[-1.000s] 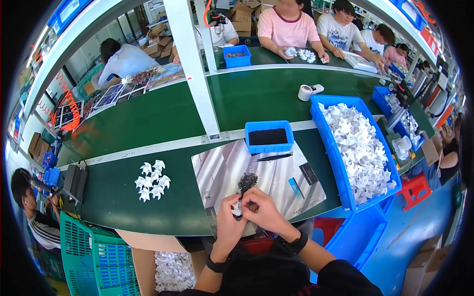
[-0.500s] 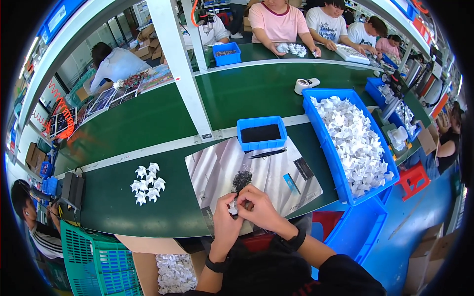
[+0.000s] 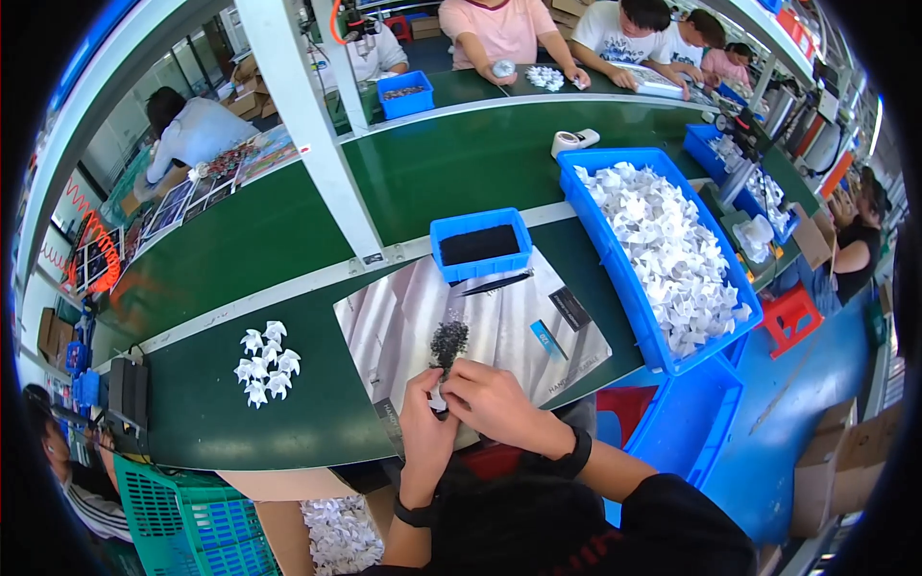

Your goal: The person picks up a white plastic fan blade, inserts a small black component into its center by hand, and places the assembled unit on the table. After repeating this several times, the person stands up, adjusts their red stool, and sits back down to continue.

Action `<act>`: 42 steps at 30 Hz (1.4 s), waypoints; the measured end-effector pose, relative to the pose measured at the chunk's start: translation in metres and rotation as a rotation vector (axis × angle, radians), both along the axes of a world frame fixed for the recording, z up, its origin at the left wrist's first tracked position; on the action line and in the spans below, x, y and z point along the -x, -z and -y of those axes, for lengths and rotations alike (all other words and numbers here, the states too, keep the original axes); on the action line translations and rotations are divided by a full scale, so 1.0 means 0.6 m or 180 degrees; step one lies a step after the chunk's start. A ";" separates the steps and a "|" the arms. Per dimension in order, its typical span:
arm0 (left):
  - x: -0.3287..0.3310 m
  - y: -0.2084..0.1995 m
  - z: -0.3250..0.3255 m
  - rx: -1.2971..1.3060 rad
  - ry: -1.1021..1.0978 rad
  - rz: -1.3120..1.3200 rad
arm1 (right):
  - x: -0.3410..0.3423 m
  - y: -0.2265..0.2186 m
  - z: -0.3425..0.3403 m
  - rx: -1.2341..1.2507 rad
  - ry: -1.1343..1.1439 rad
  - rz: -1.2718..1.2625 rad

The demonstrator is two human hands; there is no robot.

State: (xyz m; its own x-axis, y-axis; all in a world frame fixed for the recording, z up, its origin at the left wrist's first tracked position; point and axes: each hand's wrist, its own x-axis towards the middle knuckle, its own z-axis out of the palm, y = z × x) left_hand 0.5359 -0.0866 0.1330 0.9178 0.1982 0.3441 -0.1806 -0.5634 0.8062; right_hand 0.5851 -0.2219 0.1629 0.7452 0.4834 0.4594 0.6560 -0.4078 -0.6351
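Observation:
Both hands meet over the near part of a glossy printed sheet (image 3: 384,326). The fingers of my left hand (image 3: 427,427) are closed around a small white plastic piece (image 3: 438,399), mostly hidden by the fingers. Pinching at the same piece from the other side is my right hand (image 3: 499,408), its fingers bent together. Just beyond the fingertips lies a loose heap of tiny black parts (image 3: 449,341). Black tweezers (image 3: 497,284) rest farther up the sheet, below a small blue bin (image 3: 480,270) of fine black parts.
Several white petal-shaped pieces (image 3: 268,364) sit in a cluster on the green bench (image 3: 192,422) at left. A large blue bin (image 3: 615,264) heaped with white pieces stands at right. A metal post (image 3: 322,144) rises behind the sheet. Below the bench are a cardboard box (image 3: 279,485) and green crate (image 3: 178,518).
My view has shifted, so the bench appears farther left. My right fingers have drawn in against the left ones at the white piece. Across the bench, a person's hand now holds up a round clump.

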 end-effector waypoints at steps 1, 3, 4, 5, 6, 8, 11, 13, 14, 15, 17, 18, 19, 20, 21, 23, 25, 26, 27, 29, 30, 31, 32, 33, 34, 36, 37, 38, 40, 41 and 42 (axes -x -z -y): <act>-0.001 0.000 -0.001 -0.0084 0.0030 0.0080 | -0.002 -0.003 0.001 0.0093 -0.0077 0.0026; -0.003 -0.001 -0.003 -0.0251 0.0096 0.0240 | -0.007 -0.006 0.003 0.0183 -0.0099 0.0026; -0.004 -0.001 -0.003 -0.0248 0.0147 0.0224 | -0.012 -0.007 0.004 0.0207 -0.0203 -0.0058; -0.004 -0.001 -0.003 -0.0227 0.0184 0.0241 | -0.017 -0.008 0.005 0.0227 -0.0306 -0.0145; -0.004 -0.002 -0.005 -0.0213 0.0206 0.0263 | -0.022 -0.008 0.007 0.0240 -0.0424 -0.0225; 0.000 -0.006 -0.004 -0.0208 0.0267 0.0264 | -0.032 -0.004 0.016 0.0006 -0.0545 -0.0356; 0.009 -0.023 0.008 0.0671 0.0233 -0.0558 | -0.061 -0.006 0.047 -0.0745 -0.0976 -0.1000; 0.015 -0.026 0.008 0.0699 0.0306 -0.0404 | -0.079 -0.012 0.079 -0.1834 -0.1137 -0.2191; 0.011 -0.027 0.011 0.0750 0.0349 -0.0189 | -0.089 -0.014 0.094 -0.2623 -0.1158 -0.2902; 0.008 -0.029 0.013 0.0804 0.0389 0.0028 | -0.092 -0.019 0.103 -0.2650 -0.1124 -0.2909; 0.006 -0.030 0.014 0.0770 0.0385 -0.0055 | -0.093 -0.044 0.113 -0.4027 -0.1154 -0.3377; 0.005 -0.031 0.015 0.0740 0.0368 -0.0111 | -0.093 -0.048 0.114 -0.4722 -0.1161 -0.3583; 0.004 -0.031 0.017 0.0712 0.0370 -0.0166 | -0.091 -0.035 0.116 -0.4739 -0.1137 -0.3577; 0.002 -0.029 0.017 0.0711 0.0386 -0.0177 | -0.087 -0.007 0.114 -0.3531 -0.0712 -0.3125; 0.001 -0.023 0.013 0.0516 0.0480 -0.0160 | -0.082 0.023 0.106 -0.2335 -0.0332 -0.2641; 0.003 -0.014 0.000 0.0154 0.0653 -0.0122 | -0.061 0.042 0.091 -0.1130 0.0014 -0.2123; 0.008 -0.019 -0.015 0.0242 0.0733 -0.0250 | -0.044 0.038 0.083 -0.0648 0.0185 -0.1050; 0.012 -0.026 -0.026 0.0317 0.0811 -0.0376 | -0.039 0.037 0.081 -0.0407 0.0242 -0.0496; 0.010 -0.033 -0.039 0.0395 0.0899 -0.0489 | -0.039 0.038 0.081 -0.0383 0.0209 -0.0453; 0.003 -0.073 -0.095 -0.1838 0.0368 0.0312 | -0.041 0.044 0.083 -0.0578 0.0209 -0.0671; -0.002 -0.086 -0.131 -0.2187 -0.0060 0.0183 | -0.040 0.044 0.082 -0.0684 0.0208 -0.0784; -0.007 -0.094 -0.170 -0.2527 -0.0476 0.0046 | -0.038 0.043 0.083 -0.0674 0.0200 -0.0749; -0.017 -0.089 -0.210 -0.2775 -0.0907 -0.0039 | -0.036 0.043 0.084 -0.0617 0.0191 -0.0713; -0.020 -0.079 -0.246 -0.3024 -0.1357 -0.0136 | -0.035 0.043 0.080 -0.0570 0.0166 -0.0681; -0.018 -0.069 -0.266 -0.3029 -0.1372 -0.0113 | -0.037 0.043 0.079 -0.0533 0.0154 -0.0653; -0.002 -0.045 -0.299 -0.2912 -0.1401 -0.0579 | -0.039 0.041 0.077 -0.0542 0.0155 -0.0652; 0.004 -0.040 -0.304 -0.2849 -0.1407 -0.0826 | -0.038 0.041 0.078 -0.0540 0.0166 -0.0680; 0.008 -0.037 -0.308 -0.2853 -0.1413 -0.0833 | -0.038 0.041 0.078 -0.0537 0.0176 -0.0713; 0.012 -0.035 -0.308 -0.2755 -0.1165 -0.0750 | -0.039 0.037 0.081 -0.0557 0.0186 -0.0729; 0.015 -0.033 -0.308 -0.2703 -0.1043 -0.0711 | -0.041 0.035 0.082 -0.0574 0.0193 -0.0737; 0.021 -0.030 -0.309 -0.2701 -0.1043 -0.0723 | -0.040 0.035 0.082 -0.0590 0.0200 -0.0746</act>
State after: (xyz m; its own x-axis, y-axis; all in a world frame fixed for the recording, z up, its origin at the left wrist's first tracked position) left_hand 0.5235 0.0987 0.1507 0.9236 0.2234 0.3116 0.2025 -0.9743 0.0985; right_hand 0.6094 -0.2714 0.1418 0.8671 0.3569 0.3476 0.4601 -0.3060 -0.8335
